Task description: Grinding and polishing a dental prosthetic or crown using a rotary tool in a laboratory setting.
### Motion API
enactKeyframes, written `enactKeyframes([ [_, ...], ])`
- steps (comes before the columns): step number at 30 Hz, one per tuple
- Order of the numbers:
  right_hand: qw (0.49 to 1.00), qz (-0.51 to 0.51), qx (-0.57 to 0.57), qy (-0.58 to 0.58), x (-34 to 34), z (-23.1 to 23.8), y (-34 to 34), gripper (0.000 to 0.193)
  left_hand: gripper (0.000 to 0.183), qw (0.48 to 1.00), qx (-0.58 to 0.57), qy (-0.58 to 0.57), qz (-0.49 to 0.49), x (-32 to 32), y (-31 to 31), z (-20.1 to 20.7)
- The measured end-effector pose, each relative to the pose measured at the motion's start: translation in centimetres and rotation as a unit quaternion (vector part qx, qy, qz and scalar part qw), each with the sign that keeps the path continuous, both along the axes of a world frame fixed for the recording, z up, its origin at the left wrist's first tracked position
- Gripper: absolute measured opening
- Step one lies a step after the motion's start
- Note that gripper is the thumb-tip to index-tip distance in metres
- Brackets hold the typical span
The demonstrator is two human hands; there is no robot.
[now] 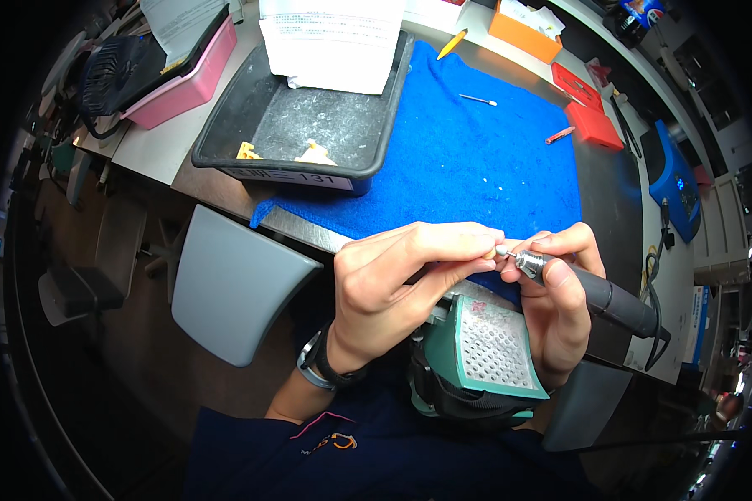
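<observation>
Between the fingertips of my left hand point(393, 275) is pinched a small yellowish piece point(493, 251), mostly hidden by the fingers. A dark grey rotary handpiece point(612, 298) with a silver nose lies in my right hand point(562, 309), its fingers wrapped round the front end. The short burr point(503, 250) at its tip meets or nearly meets the small piece; contact cannot be made out. Both hands are close together over the near edge of a blue towel point(485, 159). Below them sits a green-framed filter unit point(497, 346) with a white perforated face.
A black tray point(380, 134) at the left holds yellowish models point(315, 154) and a paper sheet point(334, 42). A yellow tool, a thin instrument and a red pencil-like item point(560, 135) lie on the towel. Red boxes point(593, 125) and a blue device point(675, 184) stand right; a grey chair point(234, 284) stands left.
</observation>
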State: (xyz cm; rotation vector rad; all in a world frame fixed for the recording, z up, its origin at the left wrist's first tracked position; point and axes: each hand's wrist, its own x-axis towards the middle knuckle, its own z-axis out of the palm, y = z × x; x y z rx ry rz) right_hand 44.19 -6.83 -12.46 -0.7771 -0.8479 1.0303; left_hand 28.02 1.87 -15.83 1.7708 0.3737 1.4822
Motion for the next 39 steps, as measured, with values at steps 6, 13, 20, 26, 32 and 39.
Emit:
enactKeyframes([
  [6,1.000,0.001,-0.001,-0.001,-0.08,0.13,-0.01,0.016,0.028,1.000,0.010,-0.008,-0.006,0.02,0.04,-0.08],
  [13,1.000,0.011,0.007,0.001,0.00,-0.04,-0.03,0.016,0.028,1.000,0.001,-0.008,-0.010,-0.01,-0.01,-0.12],
  [20,1.000,0.013,0.005,0.001,-0.02,0.20,-0.03,0.016,0.027,1.000,0.005,-0.007,-0.005,0.04,0.06,-0.12],
  [26,1.000,0.013,0.009,-0.013,0.07,0.02,0.04,0.015,0.028,1.000,-0.001,-0.004,-0.003,-0.03,-0.02,-0.23],
  [32,1.000,0.011,0.010,-0.012,-0.09,0.02,0.11,0.014,0.028,1.000,0.004,-0.004,0.000,-0.07,0.03,-0.38],
  [39,1.000,0.007,0.010,0.006,-0.22,0.23,0.14,0.014,0.028,1.000,0.015,-0.012,0.001,-0.04,0.12,-0.31],
])
